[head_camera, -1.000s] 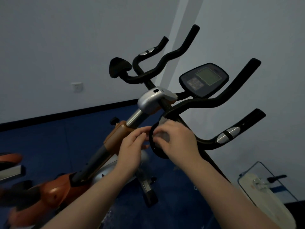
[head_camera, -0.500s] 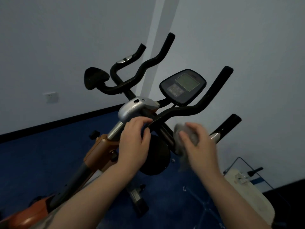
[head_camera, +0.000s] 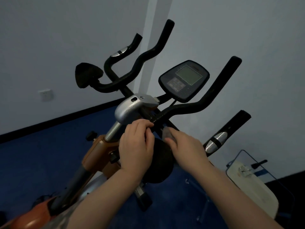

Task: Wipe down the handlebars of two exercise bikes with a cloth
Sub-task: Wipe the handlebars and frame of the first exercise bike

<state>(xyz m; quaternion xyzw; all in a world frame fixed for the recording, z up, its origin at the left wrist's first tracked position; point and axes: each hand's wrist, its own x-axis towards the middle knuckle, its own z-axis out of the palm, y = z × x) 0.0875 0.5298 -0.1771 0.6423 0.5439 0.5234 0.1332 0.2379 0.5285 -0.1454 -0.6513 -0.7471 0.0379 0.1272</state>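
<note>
Peeking out from under the right hand (head_camera: pixel 186 147), only a grey scrap of the cloth (head_camera: pixel 168 133) shows; the rest is buried in the curled fingers gripping it, pressed against the black handlebar (head_camera: pixel 194 108) near its centre stem. Dim light blurs where cloth ends and bar begins. The left hand (head_camera: pixel 136 146) curls over the bar just below the silver clamp housing (head_camera: pixel 132 108), fingertips hooked on it. The orange bike frame (head_camera: pixel 97 156) is cut off at the lower left edge.
</note>
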